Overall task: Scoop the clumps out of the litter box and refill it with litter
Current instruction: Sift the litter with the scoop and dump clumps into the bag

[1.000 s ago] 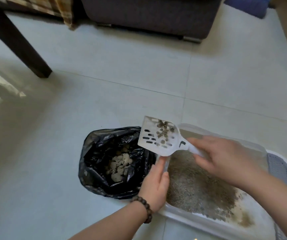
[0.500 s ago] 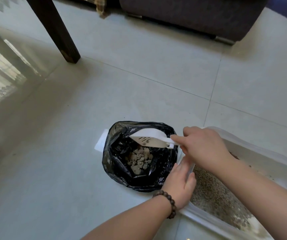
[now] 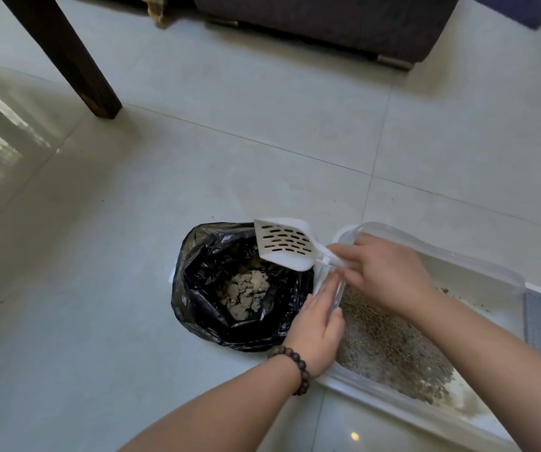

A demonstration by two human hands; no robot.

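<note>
The white slotted scoop point(image 3: 285, 245) hung over the far right edge of the open black bag point(image 3: 217, 308), its blade tilted with the slotted face showing and nothing visible on it. Its thin handle ran right into the right hand point(image 3: 385, 275), whose fingers were curled round the handle, gripping it; the blade stuck out to the left of the fingertips, apart from them. Below the blade, pale grey clumps point(image 3: 246, 293) lay heaped in the bottom of the bag.

The bag sat on the tiled floor point(image 3: 99, 288), just beside the left wall of the clear litter box point(image 3: 438, 246). The left hand point(image 3: 318, 327) lay against that wall, fingers straight and together, resting along the rim, with nothing grasped. A beaded bracelet point(image 3: 290, 367) circled the left wrist. Grainy litter point(image 3: 389, 350) covered much of the box floor, thinning to bare plastic at the near right.

Farther off stood a dark table leg point(image 3: 67, 57) and a dark sofa base point(image 3: 321, 21).
</note>
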